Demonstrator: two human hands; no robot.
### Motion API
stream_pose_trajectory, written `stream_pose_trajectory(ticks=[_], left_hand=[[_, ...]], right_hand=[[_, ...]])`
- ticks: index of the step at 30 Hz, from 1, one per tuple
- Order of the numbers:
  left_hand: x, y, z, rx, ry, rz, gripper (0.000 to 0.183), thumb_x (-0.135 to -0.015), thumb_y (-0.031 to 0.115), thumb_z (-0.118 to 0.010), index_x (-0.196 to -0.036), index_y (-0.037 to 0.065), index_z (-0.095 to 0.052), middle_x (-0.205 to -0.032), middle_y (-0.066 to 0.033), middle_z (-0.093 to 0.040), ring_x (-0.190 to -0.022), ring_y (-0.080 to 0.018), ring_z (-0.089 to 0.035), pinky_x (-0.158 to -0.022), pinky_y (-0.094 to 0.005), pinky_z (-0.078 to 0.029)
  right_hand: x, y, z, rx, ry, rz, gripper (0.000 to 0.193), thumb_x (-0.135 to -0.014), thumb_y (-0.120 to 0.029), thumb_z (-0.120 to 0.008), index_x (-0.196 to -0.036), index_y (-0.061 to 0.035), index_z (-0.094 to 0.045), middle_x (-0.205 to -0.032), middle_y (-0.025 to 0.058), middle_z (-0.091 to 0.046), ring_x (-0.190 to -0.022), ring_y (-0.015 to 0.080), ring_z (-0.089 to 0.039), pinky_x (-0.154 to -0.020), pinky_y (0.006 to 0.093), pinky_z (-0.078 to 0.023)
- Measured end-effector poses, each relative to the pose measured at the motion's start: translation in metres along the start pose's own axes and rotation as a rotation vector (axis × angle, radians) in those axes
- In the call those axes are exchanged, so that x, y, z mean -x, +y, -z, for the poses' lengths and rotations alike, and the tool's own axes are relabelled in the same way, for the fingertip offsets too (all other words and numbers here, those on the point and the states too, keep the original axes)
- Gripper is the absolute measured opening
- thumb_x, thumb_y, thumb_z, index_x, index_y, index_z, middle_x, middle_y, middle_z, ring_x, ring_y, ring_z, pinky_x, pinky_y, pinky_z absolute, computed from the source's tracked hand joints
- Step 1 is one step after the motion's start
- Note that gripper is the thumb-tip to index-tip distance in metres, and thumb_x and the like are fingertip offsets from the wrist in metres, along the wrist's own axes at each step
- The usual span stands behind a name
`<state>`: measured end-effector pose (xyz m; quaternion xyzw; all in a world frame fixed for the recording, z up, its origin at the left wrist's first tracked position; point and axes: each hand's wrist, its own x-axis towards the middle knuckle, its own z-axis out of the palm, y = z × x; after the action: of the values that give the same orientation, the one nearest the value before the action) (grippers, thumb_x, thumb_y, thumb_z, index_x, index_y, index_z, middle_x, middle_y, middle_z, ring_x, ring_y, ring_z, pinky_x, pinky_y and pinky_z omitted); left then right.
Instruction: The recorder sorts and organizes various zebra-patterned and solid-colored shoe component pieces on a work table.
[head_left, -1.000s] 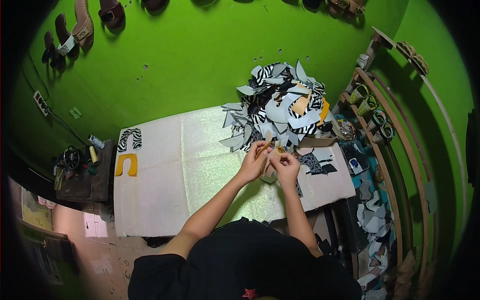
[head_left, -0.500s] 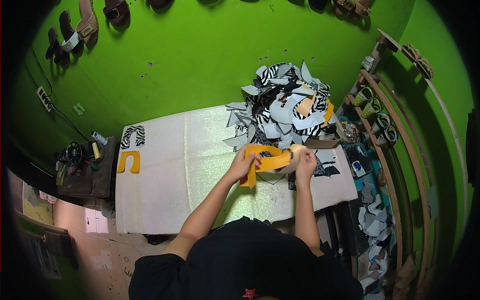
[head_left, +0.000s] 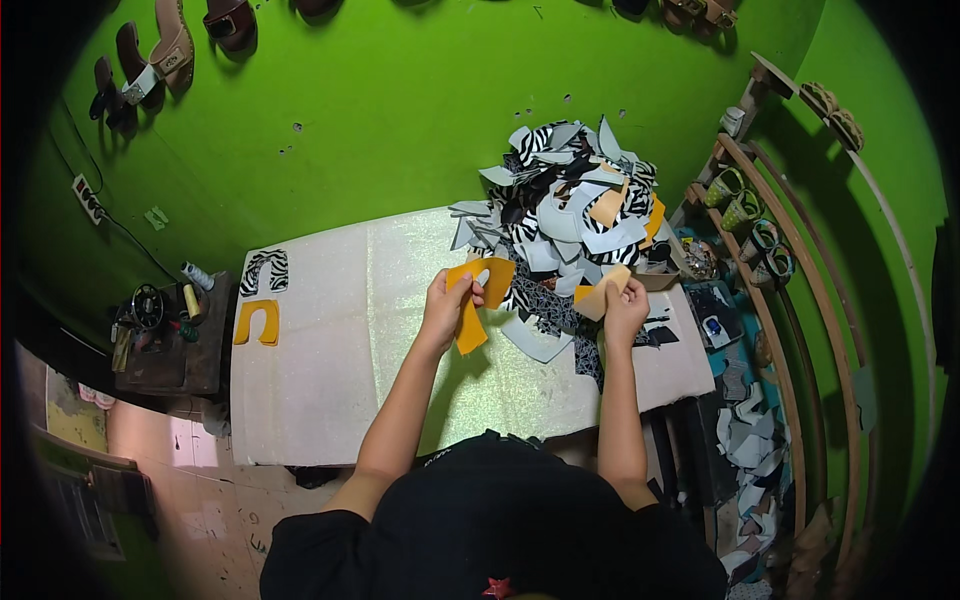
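Observation:
Above the middle of the table, my left hand is closed on a yellow curved cut-out, one end of which hangs down below the fingers. My right hand pinches a second cut-out, yellow on one face and pale tan on the other, just in front of the scrap heap. The two pieces are apart. At the table's left end lie a yellow U-shaped piece and, behind it, a zebra-patterned U-shaped stack.
A big heap of white, grey and zebra-striped scraps covers the table's back right. The pale table meets the green wall. A dark sewing machine stand is at the left. Wooden racks with sandals rise at the right.
My hands have moved apart, the left one leftward. The yellow pieces that were together between both hands are now separate, one in each hand.

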<state>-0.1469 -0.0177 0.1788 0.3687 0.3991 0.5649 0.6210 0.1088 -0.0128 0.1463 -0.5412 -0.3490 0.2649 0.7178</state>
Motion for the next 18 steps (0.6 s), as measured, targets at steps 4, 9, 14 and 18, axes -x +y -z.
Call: stream_pose_trajectory(ticks=[4, 9, 14, 18], left_hand=[[0.006, 0.002, -0.002, 0.010, -0.032, 0.014, 0.013, -0.088, 0.016, -0.043, -0.088, 0.003, -0.042, -0.072, -0.0061, -0.054, -0.060, -0.0106, -0.052, -0.060, -0.0233, -0.045], [0.011, 0.003, 0.006, -0.068, -0.091, 0.055, 0.016, -0.090, 0.017, -0.037, -0.087, 0.003, -0.044, -0.072, -0.0051, -0.053, -0.059, -0.0106, -0.051, -0.060, -0.0237, -0.046], [0.017, 0.005, 0.011, -0.081, -0.046, 0.057, 0.021, -0.090, 0.016, -0.037, -0.097, 0.000, -0.048, -0.076, -0.0052, -0.055, -0.062, -0.0113, -0.054, -0.060, -0.0245, -0.047], [0.021, 0.006, 0.027, -0.126, -0.043, 0.025, 0.024, -0.090, 0.014, -0.038, -0.105, -0.002, -0.048, -0.081, -0.0071, -0.058, -0.064, -0.0121, -0.056, -0.060, -0.0246, -0.047]], right_hand=[[0.009, -0.009, -0.010, 0.291, -0.154, 0.179, 0.013, -0.072, -0.006, -0.061, -0.070, 0.0015, -0.050, -0.081, 0.0069, -0.055, -0.072, 0.0140, -0.052, -0.064, 0.0264, -0.042], [0.032, -0.030, -0.035, 0.545, -0.122, 0.614, 0.012, -0.072, -0.006, -0.056, -0.067, -0.0004, -0.046, -0.081, 0.0079, -0.056, -0.077, 0.0176, -0.052, -0.074, 0.0282, -0.040], [0.048, -0.017, -0.049, -0.018, -0.512, 0.114, 0.005, -0.078, -0.004, -0.050, -0.075, -0.0010, -0.047, -0.084, 0.0068, -0.058, -0.077, 0.0123, -0.052, -0.072, 0.0247, -0.041], [0.059, -0.012, -0.054, -0.004, -0.588, 0.068, 0.008, -0.080, -0.008, -0.052, -0.077, -0.0006, -0.050, -0.080, 0.0052, -0.055, -0.073, 0.0086, -0.049, -0.068, 0.0223, -0.040]])
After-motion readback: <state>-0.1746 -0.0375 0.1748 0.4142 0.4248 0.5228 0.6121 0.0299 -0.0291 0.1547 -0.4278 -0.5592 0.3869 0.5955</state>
